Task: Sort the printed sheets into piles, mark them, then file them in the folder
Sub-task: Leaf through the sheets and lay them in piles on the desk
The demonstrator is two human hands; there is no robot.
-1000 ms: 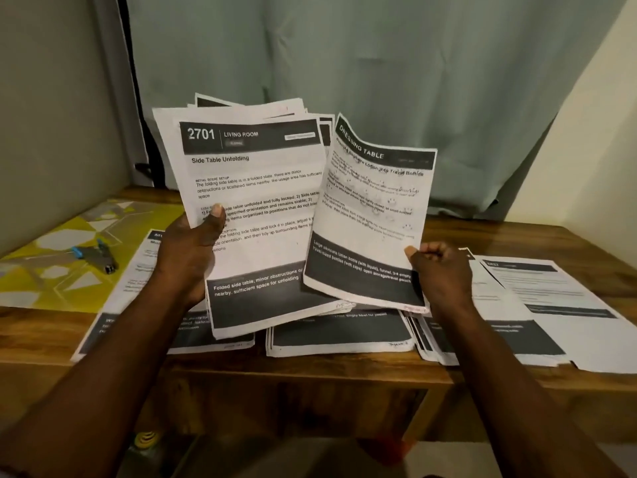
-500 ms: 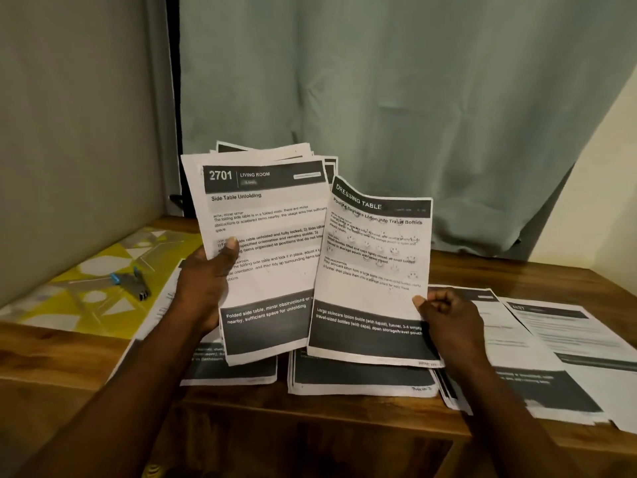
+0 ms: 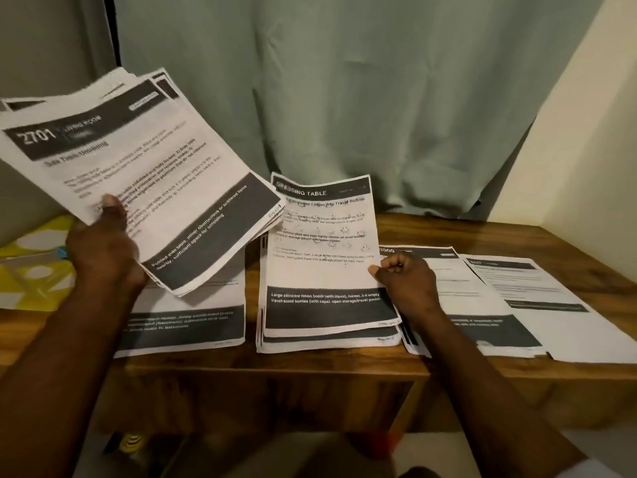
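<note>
My left hand [image 3: 103,250] grips a stack of printed sheets [image 3: 144,181], tilted and lifted above the table's left side; its top page reads "2701 Living Room". My right hand [image 3: 406,281] pinches the right edge of a single "Dressing Table" sheet [image 3: 320,250], which lies on the middle pile [image 3: 324,341]. A left pile [image 3: 193,326] lies partly under the held stack. Two more piles lie to the right: one [image 3: 482,326] beside my right hand and one [image 3: 551,305] at the far right.
A yellow patterned folder [image 3: 34,277] lies at the table's left end with a small blue item [image 3: 62,251] on it, mostly hidden by my hand. The wooden table [image 3: 448,229] backs onto a green curtain [image 3: 344,98]. Walls close in left and right.
My right hand has lowered the "Dressing Table" sheet onto the middle pile. My left hand has swung the held stack leftward and tilted it.
</note>
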